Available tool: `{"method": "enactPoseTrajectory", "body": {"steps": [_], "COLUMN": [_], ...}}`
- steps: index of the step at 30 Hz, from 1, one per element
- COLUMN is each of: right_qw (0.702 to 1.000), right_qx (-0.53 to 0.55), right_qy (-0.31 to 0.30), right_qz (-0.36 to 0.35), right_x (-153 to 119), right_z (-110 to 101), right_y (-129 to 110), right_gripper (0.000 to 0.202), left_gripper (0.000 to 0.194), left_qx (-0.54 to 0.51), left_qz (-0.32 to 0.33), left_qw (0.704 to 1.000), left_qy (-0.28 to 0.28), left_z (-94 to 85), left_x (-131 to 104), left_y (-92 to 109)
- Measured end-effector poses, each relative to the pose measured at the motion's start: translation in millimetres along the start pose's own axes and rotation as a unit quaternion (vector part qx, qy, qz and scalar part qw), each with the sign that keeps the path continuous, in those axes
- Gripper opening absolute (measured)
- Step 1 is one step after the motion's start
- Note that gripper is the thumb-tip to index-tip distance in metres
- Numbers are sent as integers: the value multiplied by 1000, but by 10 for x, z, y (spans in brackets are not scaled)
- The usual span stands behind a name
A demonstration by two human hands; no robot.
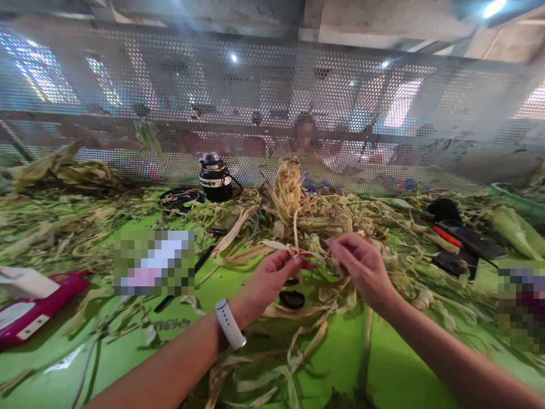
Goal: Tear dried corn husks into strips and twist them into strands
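Note:
Dried corn husk strips lie all over the green table (336,369). My left hand (276,272), with a pale watch band on its wrist, pinches a husk strip (296,227) between thumb and fingers; part of the strip stands up above the grip. To its right, my right hand (357,261) is closed, thumb against fingers, by the end of a thin strand that runs from the left hand. Whether the strand sits in those fingertips is too small to tell. Beneath my left hand, dark scissor handles (292,299) show on the table. Behind both hands rises a bundle of curled husk (289,187).
A black jug (214,179) stands at the back. A magenta power strip (42,304) with a white plug lies at left, its cable trailing forward. Phones (472,238) rest at right near a green basket (517,199). A perforated metal screen (255,85) closes off the far side, people behind it.

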State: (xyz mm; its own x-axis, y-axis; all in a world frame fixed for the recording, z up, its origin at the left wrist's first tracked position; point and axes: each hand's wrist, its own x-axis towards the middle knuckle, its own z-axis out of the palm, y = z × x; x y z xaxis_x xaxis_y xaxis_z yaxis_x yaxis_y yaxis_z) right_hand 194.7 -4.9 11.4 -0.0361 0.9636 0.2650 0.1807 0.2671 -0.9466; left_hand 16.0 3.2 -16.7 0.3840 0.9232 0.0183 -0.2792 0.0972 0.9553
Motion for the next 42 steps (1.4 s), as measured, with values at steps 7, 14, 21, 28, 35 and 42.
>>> {"method": "enactPoseTrajectory", "body": {"steps": [7, 14, 21, 28, 35, 42], "right_qw": [967, 963, 951, 936, 933, 975], "right_qx": [-21, 25, 37, 46, -10, -181], "right_qy": [-228, -225, -256, -302, -333, 2], "right_qz": [110, 142, 172, 174, 134, -126], "right_x": [-162, -152, -147, -95, -99, -119], "right_z": [247, 250, 229, 161, 139, 38], "right_y": [87, 172, 162, 257, 177, -9], "right_gripper": [35, 42, 35, 33, 31, 17], "left_gripper": [24, 27, 24, 27, 25, 22], "left_qx": [-34, -6, 2, -4, -35, -28], "left_qz": [11, 17, 21, 29, -11, -68], "left_qw": [999, 1000, 999, 999, 999, 997], "left_qy": [-3, 8, 28, 17, 29, -10], "left_z": [59, 6, -45, -83, -71, -79], "left_x": [-16, -11, 13, 28, 8, -7], "left_y": [8, 26, 123, 160, 165, 135]}}
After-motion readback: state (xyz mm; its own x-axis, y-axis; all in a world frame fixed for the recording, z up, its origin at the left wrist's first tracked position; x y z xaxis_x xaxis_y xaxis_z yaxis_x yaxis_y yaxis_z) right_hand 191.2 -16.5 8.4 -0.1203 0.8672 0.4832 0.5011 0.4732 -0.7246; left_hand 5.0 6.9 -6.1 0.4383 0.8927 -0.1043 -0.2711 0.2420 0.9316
